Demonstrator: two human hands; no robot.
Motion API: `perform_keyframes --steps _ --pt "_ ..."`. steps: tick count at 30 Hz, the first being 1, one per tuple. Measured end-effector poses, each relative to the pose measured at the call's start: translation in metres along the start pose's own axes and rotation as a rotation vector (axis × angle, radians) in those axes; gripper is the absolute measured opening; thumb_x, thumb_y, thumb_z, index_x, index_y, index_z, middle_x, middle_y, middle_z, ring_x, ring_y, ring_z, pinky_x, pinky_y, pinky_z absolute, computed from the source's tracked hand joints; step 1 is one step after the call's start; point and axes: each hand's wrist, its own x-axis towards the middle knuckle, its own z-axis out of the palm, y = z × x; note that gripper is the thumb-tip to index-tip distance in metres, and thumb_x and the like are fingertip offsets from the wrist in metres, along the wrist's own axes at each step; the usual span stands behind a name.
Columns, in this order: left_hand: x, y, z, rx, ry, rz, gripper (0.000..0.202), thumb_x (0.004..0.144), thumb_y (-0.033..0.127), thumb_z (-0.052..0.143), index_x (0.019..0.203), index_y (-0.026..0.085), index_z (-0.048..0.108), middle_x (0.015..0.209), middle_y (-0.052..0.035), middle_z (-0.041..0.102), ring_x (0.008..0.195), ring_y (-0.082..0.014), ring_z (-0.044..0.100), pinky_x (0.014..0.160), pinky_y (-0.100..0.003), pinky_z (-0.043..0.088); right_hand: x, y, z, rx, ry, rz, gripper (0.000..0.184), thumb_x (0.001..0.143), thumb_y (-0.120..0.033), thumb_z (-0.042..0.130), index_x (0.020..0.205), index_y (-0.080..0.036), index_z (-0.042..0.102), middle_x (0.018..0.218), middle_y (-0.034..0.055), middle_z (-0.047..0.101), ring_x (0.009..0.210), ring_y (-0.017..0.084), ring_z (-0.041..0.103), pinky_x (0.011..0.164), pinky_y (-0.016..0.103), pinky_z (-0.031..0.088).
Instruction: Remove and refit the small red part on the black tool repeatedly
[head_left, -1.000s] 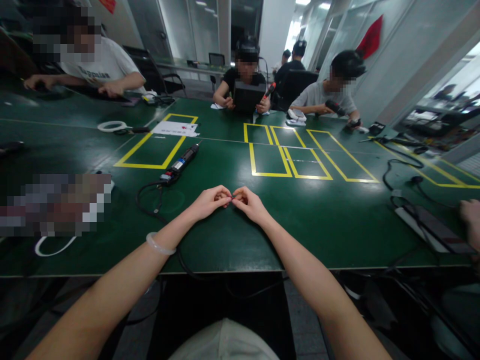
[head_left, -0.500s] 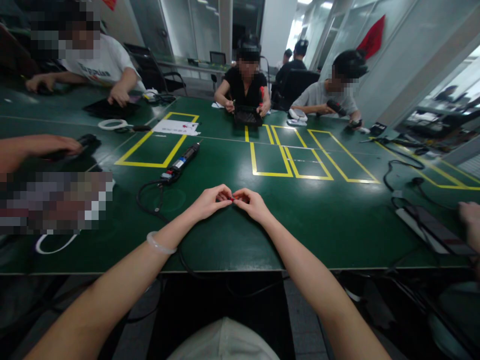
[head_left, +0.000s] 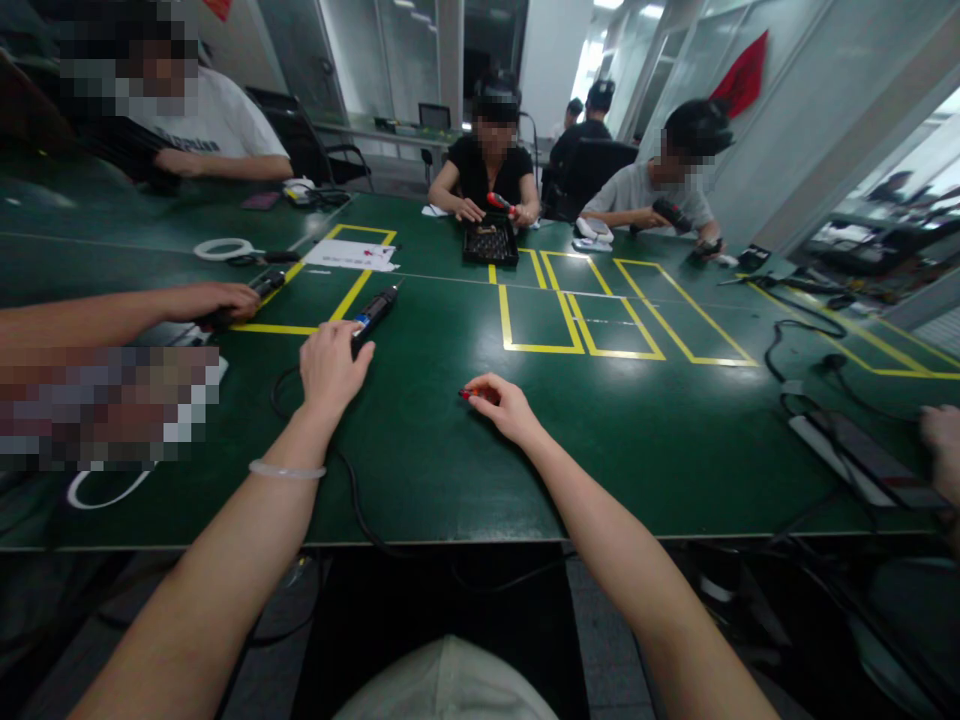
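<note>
Pinching red piece (head_left: pixel 466 394): right fingers (head_left: pixel 486 381). Touching screwdriver (head_left: pixel 380 307): left (head_left: pixel 339 331).

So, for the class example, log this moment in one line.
left hand: on near end of driver, grip unclear | right hand: pinching red part | paper: beyond driver

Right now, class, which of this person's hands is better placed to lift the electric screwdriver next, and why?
Probably the left hand: it covers the near end of the screwdriver. The right hand is farther off and pinches a small red thing.
</note>
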Motion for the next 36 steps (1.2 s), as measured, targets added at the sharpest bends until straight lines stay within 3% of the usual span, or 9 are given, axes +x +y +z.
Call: perform_keyframes --steps 2,5,7,9,16,20,29,36 --pt "0.004 -0.018 -0.002 0.118 -0.012 -0.118 0.058 0.094 0.047 0.049 0.139 0.011 0.05 0.139 -0.0197 0.052 0.125 -0.0372 0.048 0.103 -0.048 0.039 0.0 -0.001 0.0 -0.009 -0.004 -0.008 0.018 0.086 -0.028 0.064 0.099 -0.018 0.069 0.086 0.0014 0.065 0.07 0.013 0.053 0.068 0.026 0.042" --pt "0.008 -0.036 -0.002 0.213 -0.188 -0.263 0.075 0.092 0.06 0.047 0.141 0.004 0.047 0.136 -0.0262 0.053 0.119 -0.0412 0.052 0.095 -0.051 0.044 -0.001 -0.003 -0.001 -0.016 -0.002 -0.021 0.016 0.086 -0.027 0.064 0.098 -0.018 0.07 0.084 0.0014 0.065 0.07 0.013 0.053 0.068 0.026 0.042" --pt "0.01 -0.042 -0.001 0.235 -0.306 -0.303 0.077 0.091 0.066 0.044 0.139 0.006 0.051 0.133 -0.0265 0.055 0.115 -0.0417 0.054 0.091 -0.051 0.047 -0.001 -0.004 -0.001 -0.014 -0.001 -0.014 0.015 0.086 -0.027 0.064 0.096 -0.018 0.071 0.083 0.001 0.064 0.068 0.013 0.052 0.067 0.026 0.041" --pt "0.012 -0.043 0.0 0.248 -0.352 -0.297 0.074 0.092 0.067 0.042 0.137 0.009 0.055 0.132 -0.0246 0.056 0.114 -0.0409 0.056 0.09 -0.05 0.047 -0.001 -0.004 -0.001 -0.005 -0.001 -0.004 0.015 0.086 -0.028 0.064 0.095 -0.018 0.07 0.082 0.0008 0.064 0.068 0.013 0.052 0.067 0.026 0.041" --pt "0.013 -0.042 0.002 0.282 -0.333 -0.255 0.075 0.089 0.068 0.044 0.137 0.012 0.057 0.13 -0.0234 0.058 0.112 -0.0407 0.055 0.088 -0.05 0.046 -0.001 -0.003 -0.001 -0.003 -0.008 0.001 0.016 0.086 -0.03 0.064 0.095 -0.018 0.07 0.081 0.0004 0.064 0.067 0.012 0.052 0.067 0.026 0.041" --pt "0.01 -0.039 0.004 0.291 -0.255 -0.206 0.067 0.092 0.062 0.042 0.135 0.013 0.059 0.129 -0.0238 0.057 0.116 -0.0412 0.052 0.093 -0.051 0.042 -0.001 -0.003 -0.001 -0.012 -0.013 0.014 0.017 0.087 -0.031 0.063 0.096 -0.018 0.069 0.082 0.0004 0.064 0.067 0.012 0.052 0.067 0.025 0.041" --pt "0.004 -0.032 0.0 0.067 -0.177 -0.181 0.056 0.09 0.048 0.051 0.14 0.021 0.056 0.132 -0.0213 0.055 0.118 -0.0432 0.052 0.095 -0.055 0.041 -0.001 -0.003 0.0 -0.009 -0.024 0.037 0.017 0.086 -0.032 0.063 0.095 -0.018 0.068 0.08 0.0003 0.064 0.067 0.013 0.053 0.066 0.026 0.042" --pt "0.008 -0.039 0.004 0.136 -0.202 -0.254 0.066 0.089 0.059 0.048 0.138 0.015 0.055 0.127 -0.0271 0.057 0.115 -0.0442 0.053 0.09 -0.054 0.043 -0.001 -0.002 0.0 -0.016 -0.025 0.036 0.017 0.086 -0.032 0.063 0.095 -0.018 0.068 0.081 0.0001 0.064 0.067 0.013 0.052 0.065 0.025 0.041"
